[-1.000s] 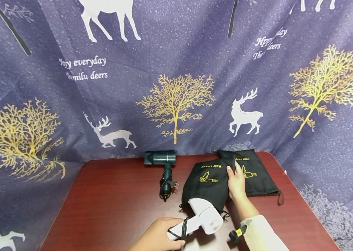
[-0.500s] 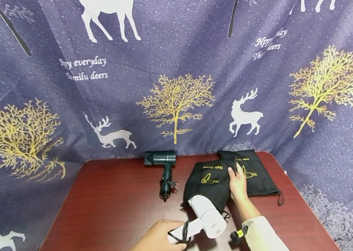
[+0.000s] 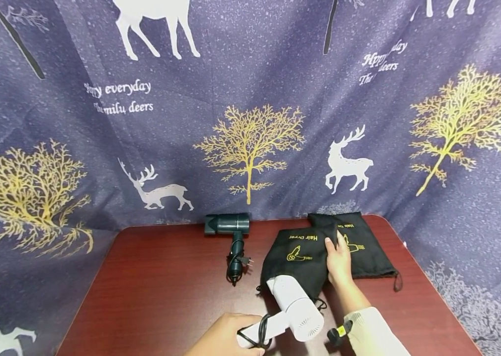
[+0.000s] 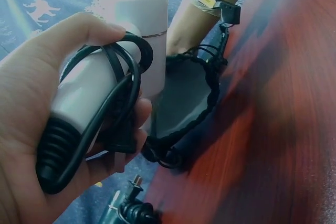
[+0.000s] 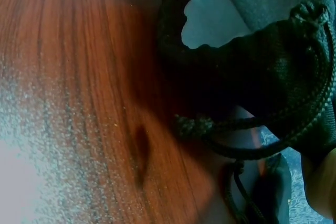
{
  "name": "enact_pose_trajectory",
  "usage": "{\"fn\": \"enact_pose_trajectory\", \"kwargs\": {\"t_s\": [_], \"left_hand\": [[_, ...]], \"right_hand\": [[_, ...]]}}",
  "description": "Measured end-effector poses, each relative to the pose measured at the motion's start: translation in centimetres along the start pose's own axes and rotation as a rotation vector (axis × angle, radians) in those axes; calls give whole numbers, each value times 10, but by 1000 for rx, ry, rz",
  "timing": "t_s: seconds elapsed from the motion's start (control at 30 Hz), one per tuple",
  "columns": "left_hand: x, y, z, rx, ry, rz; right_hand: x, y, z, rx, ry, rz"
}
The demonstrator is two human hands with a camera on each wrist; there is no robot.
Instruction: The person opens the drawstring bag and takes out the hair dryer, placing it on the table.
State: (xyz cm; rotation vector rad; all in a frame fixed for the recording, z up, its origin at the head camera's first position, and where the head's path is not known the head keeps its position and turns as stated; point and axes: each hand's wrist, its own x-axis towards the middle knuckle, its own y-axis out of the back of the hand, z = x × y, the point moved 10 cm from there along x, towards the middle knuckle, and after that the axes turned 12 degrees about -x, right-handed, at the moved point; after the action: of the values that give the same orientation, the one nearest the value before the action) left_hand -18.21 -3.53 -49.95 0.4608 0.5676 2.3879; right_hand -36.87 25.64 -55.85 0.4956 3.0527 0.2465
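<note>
A white hair dryer (image 3: 297, 311) is in my left hand (image 3: 228, 336), which grips its handle and the black cord (image 4: 131, 66) wound round it. The dryer's nozzle end points at the mouth of a black drawstring bag (image 3: 297, 257) printed "Hair Dryer". In the left wrist view the bag's mouth gapes beside the barrel; how far the nozzle reaches in is unclear. My right hand (image 3: 338, 257) holds the bag's right side, thumb on top and some fingers hidden. A drawstring (image 5: 252, 135) hangs from the mouth in the right wrist view.
A dark green hair dryer (image 3: 232, 225) with its cord wrapped round the handle lies at the table's back. Another black drawstring bag (image 3: 368, 252) lies flat at the back right, partly under my right hand. A patterned curtain (image 3: 250, 99) hangs behind the reddish-brown table (image 3: 157, 287).
The white hair dryer has shifted slightly right and toward the front, with more of its body showing. The held bag and my right hand have moved slightly right.
</note>
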Motion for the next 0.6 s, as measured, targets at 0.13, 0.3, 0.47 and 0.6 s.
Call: {"fn": "enact_pose_trajectory", "kwargs": {"t_s": [0.13, 0.3, 0.47, 0.6], "left_hand": [[-2, 1, 0, -21, -3, 3], [-4, 4, -1, -62, 7, 8], [-4, 7, 4, -75, -17, 28], [-3, 10, 2, -106, 4, 50]], "right_hand": [[0, 2, 0, -15, 5, 12], [1, 3, 3, -8, -7, 12], [3, 8, 4, -18, 11, 34], [5, 10, 6, -12, 9, 43]]}}
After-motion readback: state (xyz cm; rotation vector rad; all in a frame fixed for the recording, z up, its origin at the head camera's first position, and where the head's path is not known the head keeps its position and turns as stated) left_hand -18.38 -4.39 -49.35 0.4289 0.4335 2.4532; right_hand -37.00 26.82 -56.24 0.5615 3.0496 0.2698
